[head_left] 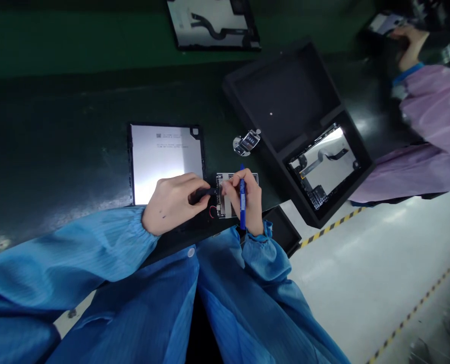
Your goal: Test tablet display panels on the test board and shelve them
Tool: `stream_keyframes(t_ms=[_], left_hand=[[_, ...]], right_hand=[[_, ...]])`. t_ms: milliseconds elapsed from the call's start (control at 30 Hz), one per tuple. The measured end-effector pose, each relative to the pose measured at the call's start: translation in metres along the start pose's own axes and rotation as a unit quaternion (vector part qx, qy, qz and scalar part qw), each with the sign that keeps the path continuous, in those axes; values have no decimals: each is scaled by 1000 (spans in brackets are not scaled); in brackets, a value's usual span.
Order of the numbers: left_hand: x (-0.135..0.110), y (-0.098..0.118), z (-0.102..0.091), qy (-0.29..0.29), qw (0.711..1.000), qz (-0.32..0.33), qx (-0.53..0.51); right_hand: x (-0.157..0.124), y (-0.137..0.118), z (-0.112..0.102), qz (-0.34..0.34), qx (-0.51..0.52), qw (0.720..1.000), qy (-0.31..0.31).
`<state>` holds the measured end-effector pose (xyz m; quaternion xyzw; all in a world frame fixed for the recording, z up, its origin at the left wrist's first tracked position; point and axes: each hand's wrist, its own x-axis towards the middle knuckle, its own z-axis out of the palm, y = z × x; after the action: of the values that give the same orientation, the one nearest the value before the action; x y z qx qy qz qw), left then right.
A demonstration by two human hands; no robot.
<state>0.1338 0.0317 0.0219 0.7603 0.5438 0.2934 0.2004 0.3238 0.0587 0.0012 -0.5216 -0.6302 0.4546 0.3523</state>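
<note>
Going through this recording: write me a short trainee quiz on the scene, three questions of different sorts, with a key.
1. Which hand holds the blue pen?
2. True or false: the chrome tally counter lies inside the black tray.
3. Fill in the blank: the co-worker's sleeve is ____ in colour.

Key:
1. The right hand.
2. False: it sits on the bench, beside the black tray.
3. Lilac.
</note>
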Motion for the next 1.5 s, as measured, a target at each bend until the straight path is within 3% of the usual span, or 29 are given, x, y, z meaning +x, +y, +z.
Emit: stream_keyframes(t_ms=[133, 400, 1267, 1500], left_hand=[[0, -2, 9, -25, 999, -23, 25], [0, -4, 13, -58, 997, -27, 35], [-5, -3, 16, -50, 997, -50, 11], [-5, -4, 18, -52, 998, -25, 35]], right_hand=[[2, 12, 0, -2, -47, 997, 60], [2, 15, 1, -1, -45, 997, 57], [1, 17, 1, -11, -34, 998, 57], [1, 19, 0, -12, -44, 997, 59]])
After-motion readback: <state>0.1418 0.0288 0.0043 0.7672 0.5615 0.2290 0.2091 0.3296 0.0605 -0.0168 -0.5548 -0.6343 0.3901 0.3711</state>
